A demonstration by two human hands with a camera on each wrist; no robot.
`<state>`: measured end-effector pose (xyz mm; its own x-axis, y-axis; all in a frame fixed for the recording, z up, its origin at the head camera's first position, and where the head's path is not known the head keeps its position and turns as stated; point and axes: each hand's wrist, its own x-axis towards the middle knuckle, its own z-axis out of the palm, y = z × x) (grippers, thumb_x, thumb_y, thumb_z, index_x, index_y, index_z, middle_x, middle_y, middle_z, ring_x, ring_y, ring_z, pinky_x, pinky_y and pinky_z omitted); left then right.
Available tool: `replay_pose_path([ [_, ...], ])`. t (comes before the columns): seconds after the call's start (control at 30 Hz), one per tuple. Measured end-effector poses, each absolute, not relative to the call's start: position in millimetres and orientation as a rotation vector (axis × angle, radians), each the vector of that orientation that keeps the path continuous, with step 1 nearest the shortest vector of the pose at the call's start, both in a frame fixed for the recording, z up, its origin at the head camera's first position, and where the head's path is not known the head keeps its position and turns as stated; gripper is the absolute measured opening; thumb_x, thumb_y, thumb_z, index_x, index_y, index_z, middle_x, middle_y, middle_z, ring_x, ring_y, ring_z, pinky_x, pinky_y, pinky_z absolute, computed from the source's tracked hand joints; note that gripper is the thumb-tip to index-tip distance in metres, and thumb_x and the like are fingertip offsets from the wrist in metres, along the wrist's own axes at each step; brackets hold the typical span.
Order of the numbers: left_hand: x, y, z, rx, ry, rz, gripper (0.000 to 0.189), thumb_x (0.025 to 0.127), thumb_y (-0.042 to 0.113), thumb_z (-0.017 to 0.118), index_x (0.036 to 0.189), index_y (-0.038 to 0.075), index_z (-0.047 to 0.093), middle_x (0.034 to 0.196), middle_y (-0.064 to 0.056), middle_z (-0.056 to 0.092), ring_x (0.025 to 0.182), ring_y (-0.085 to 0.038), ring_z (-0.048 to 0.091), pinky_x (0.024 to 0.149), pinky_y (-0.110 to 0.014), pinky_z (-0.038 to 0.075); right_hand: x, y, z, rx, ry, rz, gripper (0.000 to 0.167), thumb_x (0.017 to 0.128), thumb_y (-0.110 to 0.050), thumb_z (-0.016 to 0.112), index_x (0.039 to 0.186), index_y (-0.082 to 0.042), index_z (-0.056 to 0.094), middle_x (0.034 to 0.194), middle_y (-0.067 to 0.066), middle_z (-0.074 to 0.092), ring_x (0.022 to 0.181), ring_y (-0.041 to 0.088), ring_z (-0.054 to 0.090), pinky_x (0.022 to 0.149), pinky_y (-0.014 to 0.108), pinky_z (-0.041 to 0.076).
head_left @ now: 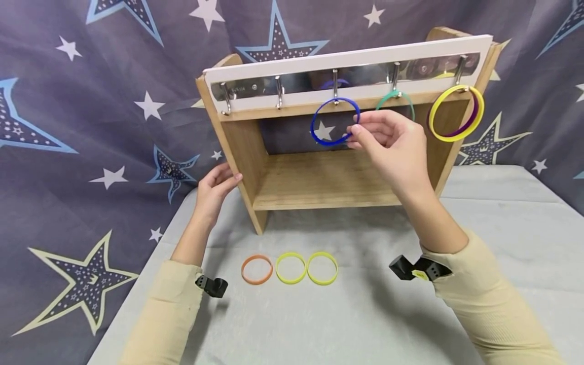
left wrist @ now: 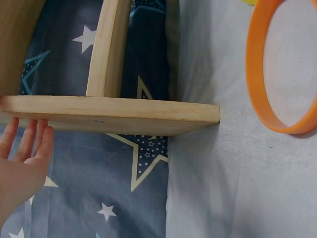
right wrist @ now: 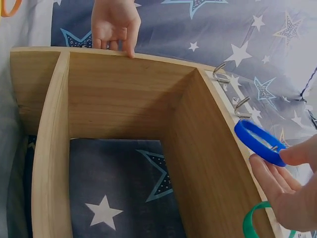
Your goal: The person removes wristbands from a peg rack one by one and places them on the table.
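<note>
My right hand [head_left: 396, 147] pinches a blue silicone wristband [head_left: 314, 126] between thumb and fingers. The band's top meets the tip of the middle metal hook [head_left: 335, 83]; in the right wrist view a bit of metal shows inside the blue loop [right wrist: 257, 141]. My left hand [head_left: 213, 192] touches the left side panel of a wooden shelf [head_left: 246, 167], its fingers fairly straight against the outer face in the left wrist view. A green wristband [head_left: 412, 109] hangs on the hook to the right, partly behind my right hand. Yellow [head_left: 433, 126] and purple [head_left: 474, 119] wristbands share the far-right hook.
An orange wristband [head_left: 244, 275] and two yellow-green wristbands, one left [head_left: 292, 282] and one right [head_left: 322, 283], lie in a row on the grey cloth [head_left: 292, 324]. Two left hooks [head_left: 225, 99] are bare. A star-patterned curtain [head_left: 109, 213] hangs behind.
</note>
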<state>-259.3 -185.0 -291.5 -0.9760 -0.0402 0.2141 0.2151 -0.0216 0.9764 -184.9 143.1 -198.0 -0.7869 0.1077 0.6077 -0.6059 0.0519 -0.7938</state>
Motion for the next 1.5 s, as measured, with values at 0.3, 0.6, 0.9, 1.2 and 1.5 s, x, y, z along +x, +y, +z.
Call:
replay_pose_path([
  [0.3,-259,-185,-293,-0.191,-2.052,-2.125,0.026,0.089,0.004,0.063,0.11,0.018,0.06,0.097,0.013,0.067,0.093,-0.001,0.064,0.087,-0.014,0.053,-179,140,-207,0.5,-1.893,1.731,0.016,0.087,-0.006,0.068,0.1,0.002,0.066,0.075,-0.013,0.071,0.066,0.006,0.071,0.063,0.019,0.059],
  [0.6,-259,-185,-293,-0.183,-2.074,-2.105,0.028,0.089,0.006,0.064,0.114,0.017,0.06,0.098,0.013,0.067,0.095,-0.001,0.063,0.089,-0.014,0.052,-180,139,-231,0.475,-2.041,1.693,0.02,0.088,-0.007,0.068,0.102,0.007,0.065,0.079,-0.012,0.071,0.067,0.0,0.069,0.066,0.02,0.059],
  [0.9,-258,-185,-294,-0.18,-2.066,-2.112,0.027,0.089,0.005,0.063,0.112,0.017,0.06,0.097,0.012,0.067,0.094,-0.001,0.063,0.088,-0.013,0.053,-182,138,-246,0.434,-2.17,1.663,0.018,0.088,-0.008,0.067,0.104,0.002,0.067,0.09,0.017,0.072,0.067,-0.002,0.068,0.061,0.015,0.056],
  [1.2,-258,-185,-293,-0.162,-2.076,-2.102,0.026,0.089,0.006,0.063,0.113,0.017,0.06,0.098,0.012,0.066,0.094,-0.001,0.063,0.088,-0.013,0.053,-185,139,-258,0.399,-2.283,1.674,0.022,0.09,-0.009,0.065,0.108,0.002,0.066,0.092,0.019,0.071,0.067,-0.004,0.066,0.062,0.015,0.056],
  [1.5,-259,-185,-292,-0.171,-2.073,-2.113,0.027,0.089,0.007,0.063,0.115,0.016,0.059,0.102,0.01,0.065,0.096,-0.001,0.063,0.089,-0.013,0.052,-187,141,-268,0.369,-2.353,1.729,0.021,0.09,-0.006,0.063,0.107,0.006,0.065,0.084,0.009,0.07,0.068,-0.002,0.067,0.067,0.019,0.059],
])
